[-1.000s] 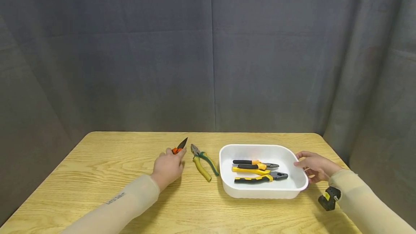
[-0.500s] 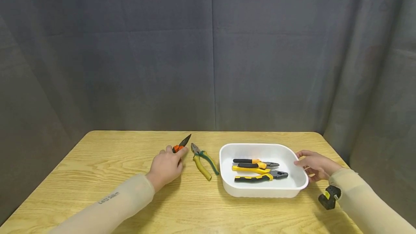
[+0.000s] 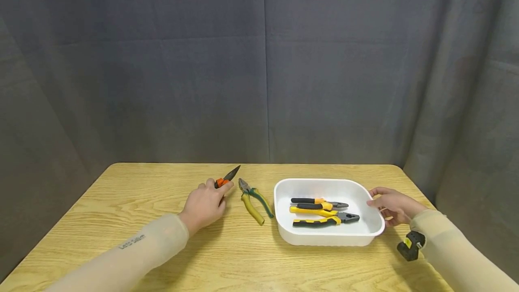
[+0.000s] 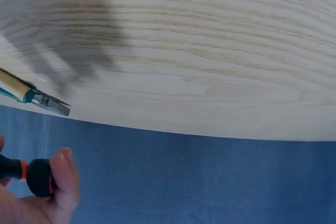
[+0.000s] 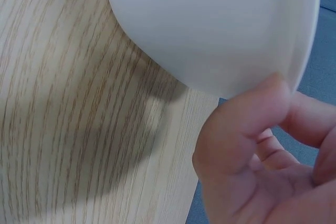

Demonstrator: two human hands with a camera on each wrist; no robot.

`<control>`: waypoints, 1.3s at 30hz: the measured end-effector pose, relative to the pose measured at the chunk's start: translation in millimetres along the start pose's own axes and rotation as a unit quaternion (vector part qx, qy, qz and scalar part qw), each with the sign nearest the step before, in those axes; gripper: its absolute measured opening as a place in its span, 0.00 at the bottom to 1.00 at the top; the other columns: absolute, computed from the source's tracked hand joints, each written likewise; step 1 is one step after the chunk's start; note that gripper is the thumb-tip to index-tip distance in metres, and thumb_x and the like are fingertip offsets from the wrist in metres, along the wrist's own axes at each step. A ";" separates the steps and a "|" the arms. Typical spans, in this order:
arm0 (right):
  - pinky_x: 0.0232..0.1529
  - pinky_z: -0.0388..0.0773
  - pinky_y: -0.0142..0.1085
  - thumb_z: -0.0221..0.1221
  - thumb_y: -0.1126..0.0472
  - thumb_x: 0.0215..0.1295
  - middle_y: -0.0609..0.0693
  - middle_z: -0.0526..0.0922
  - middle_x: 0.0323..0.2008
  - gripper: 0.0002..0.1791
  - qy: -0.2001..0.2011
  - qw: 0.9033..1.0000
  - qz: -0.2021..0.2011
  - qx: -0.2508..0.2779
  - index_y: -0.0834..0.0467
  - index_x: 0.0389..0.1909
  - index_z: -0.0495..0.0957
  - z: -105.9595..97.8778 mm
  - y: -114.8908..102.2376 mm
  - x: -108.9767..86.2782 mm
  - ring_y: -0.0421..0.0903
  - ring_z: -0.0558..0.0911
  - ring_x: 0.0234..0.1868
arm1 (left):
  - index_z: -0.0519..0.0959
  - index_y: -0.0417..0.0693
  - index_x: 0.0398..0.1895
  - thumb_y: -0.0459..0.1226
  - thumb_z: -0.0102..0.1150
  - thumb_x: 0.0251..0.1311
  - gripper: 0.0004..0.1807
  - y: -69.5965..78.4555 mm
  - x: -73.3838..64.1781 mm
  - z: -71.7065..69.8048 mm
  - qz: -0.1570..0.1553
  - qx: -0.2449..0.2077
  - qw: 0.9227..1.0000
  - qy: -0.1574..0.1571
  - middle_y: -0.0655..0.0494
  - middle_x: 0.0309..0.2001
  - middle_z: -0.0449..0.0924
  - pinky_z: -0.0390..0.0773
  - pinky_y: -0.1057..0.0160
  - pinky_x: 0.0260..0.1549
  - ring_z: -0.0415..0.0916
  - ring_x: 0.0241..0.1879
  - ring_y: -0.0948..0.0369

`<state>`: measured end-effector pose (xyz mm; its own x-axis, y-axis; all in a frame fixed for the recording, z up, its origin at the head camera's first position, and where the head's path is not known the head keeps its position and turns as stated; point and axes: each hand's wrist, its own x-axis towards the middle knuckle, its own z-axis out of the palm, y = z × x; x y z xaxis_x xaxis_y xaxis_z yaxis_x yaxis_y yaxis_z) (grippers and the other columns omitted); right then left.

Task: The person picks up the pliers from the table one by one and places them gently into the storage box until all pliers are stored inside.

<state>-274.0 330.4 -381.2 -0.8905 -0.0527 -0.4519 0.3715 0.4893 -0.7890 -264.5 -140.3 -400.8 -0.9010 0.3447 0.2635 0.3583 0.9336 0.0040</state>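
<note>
My left hand (image 3: 204,204) grips a pair of pointed-nose pliers (image 3: 232,175) with black and orange handles, their dark tip aimed toward the back of the table. In the left wrist view, fingers curl round the dark handle ends (image 4: 40,177); the rest of the handles is hidden. Just right of that hand lie yellow-and-green pliers (image 3: 252,205), handles spread. A white plastic tray (image 3: 324,240) stands farther right. My right hand (image 3: 392,206) pinches its right rim, thumb on the edge in the right wrist view and fingers below it.
Inside the tray lie black-and-orange pliers (image 3: 320,204) and yellow-and-black pliers (image 3: 324,221), side by side, noses to the right. A wooden table (image 3: 251,265) bears everything. Behind it hangs a grey curtain (image 3: 182,80). A small black device (image 3: 411,246) sits at the right wrist.
My left hand has shifted slightly left, and the pliers in it have moved a little toward the back, tip now farther right. The right hand and tray stay put.
</note>
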 end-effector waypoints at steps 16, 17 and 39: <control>0.29 0.74 0.36 0.52 0.66 0.70 0.53 0.74 0.34 0.17 -0.001 1.000 -0.006 0.003 0.67 0.55 0.61 0.4 -0.6 -2.2 0.47 0.74 0.29 | 0.75 0.58 0.64 0.39 0.56 0.63 0.24 -1.7 1.5 -6.6 0.085 0.026 0.995 0.039 0.40 0.39 0.72 0.71 0.58 0.17 0.68 0.25 0.55; 0.29 0.74 0.36 0.52 0.66 0.70 0.53 0.74 0.34 0.17 0.000 1.000 -0.006 0.003 0.67 0.55 0.61 0.2 -0.7 -2.4 0.47 0.74 0.29 | 0.76 0.58 0.63 0.38 0.56 0.63 0.23 -2.3 2.1 -6.3 0.096 0.029 0.994 0.050 0.40 0.38 0.72 0.71 0.59 0.16 0.67 0.24 0.56; 0.29 0.74 0.35 0.51 0.65 0.70 0.54 0.74 0.34 0.17 -0.002 1.000 -0.002 0.000 0.67 0.55 0.60 0.2 -1.7 -3.3 0.47 0.74 0.29 | 0.78 0.57 0.58 0.37 0.57 0.60 0.21 2.9 13.3 -11.1 0.217 0.040 0.968 0.118 0.41 0.36 0.74 0.73 0.59 0.15 0.70 0.23 0.54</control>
<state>-271.6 329.5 -378.5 -0.8912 -0.0584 -0.4498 0.3672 0.4893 -0.7911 -272.8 -134.1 -386.5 -0.5854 0.6834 0.4361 0.6620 0.7135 -0.2294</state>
